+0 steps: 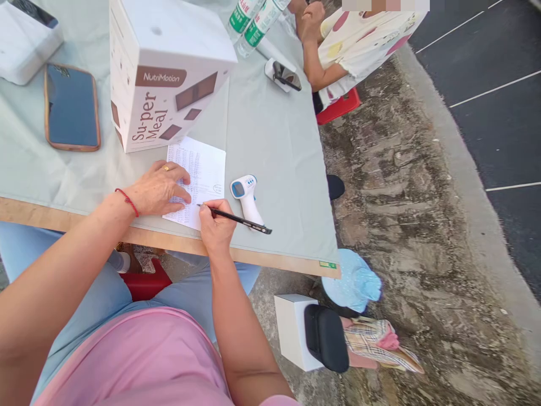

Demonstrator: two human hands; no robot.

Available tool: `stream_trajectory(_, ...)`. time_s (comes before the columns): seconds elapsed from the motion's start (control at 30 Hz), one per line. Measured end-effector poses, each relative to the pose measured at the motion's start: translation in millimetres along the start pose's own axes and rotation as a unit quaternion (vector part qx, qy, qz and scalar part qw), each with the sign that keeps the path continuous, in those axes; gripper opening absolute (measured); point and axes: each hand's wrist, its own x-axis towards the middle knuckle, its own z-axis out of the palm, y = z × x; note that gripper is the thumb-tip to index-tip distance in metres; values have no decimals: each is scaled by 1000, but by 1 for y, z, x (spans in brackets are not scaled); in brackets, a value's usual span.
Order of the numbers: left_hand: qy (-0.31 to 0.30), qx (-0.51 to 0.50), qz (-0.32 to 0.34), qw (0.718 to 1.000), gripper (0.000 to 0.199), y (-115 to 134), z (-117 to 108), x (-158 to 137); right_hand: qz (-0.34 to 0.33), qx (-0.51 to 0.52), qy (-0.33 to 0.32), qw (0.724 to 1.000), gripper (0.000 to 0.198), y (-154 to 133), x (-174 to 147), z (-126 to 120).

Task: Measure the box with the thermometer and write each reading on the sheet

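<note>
A sheet of paper (211, 163) with rows of handwriting lies near the table's front edge, its top side up against a tall white box (181, 84) printed "NutriMotion Su-per Meal". My left hand (163, 189) rests on the sheet's left part with fingers spread, holding nothing. In my right hand (217, 225) a black pen (243, 219) is pinched, its tip at the paper's lower middle and its rear end pointing right. Just right of the sheet lies a white and blue infrared thermometer (247, 197), partly behind the pen.
A phone (71, 107) and a white device (29, 42) lie at the left. Two water bottles (262, 25) and another phone (287, 76) are at the far side, by a seated person (363, 42). Below the table's right corner are a blue bag-lined bin (353, 282) and a white box (291, 332).
</note>
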Motion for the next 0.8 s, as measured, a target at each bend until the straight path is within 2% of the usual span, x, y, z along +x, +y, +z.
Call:
stream_trajectory(0.4,-1,9,1,1000,21,-1,1,0,-13,-2,-9,1000,13,-2,1,-2)
stream_trajectory(0.53,13,17,13,1000,21,-1,1,1,-20,5,16,1000,13,1,0,-2)
stream_trajectory(0.6,54,22,6,998,23,-1,-2,1,-17,19,36,999,14,4,0,-1)
stream_trajectory(0.67,134,40,-28,990,25,1,-8,-2,-5,39,52,998,16,7,0,1)
stream_trajectory(0.73,234,76,-88,965,23,3,-17,-7,14,61,57,996,18,9,1,3)
stream_trajectory(0.8,319,108,-163,927,22,2,-24,-15,28,77,54,995,19,10,1,5)
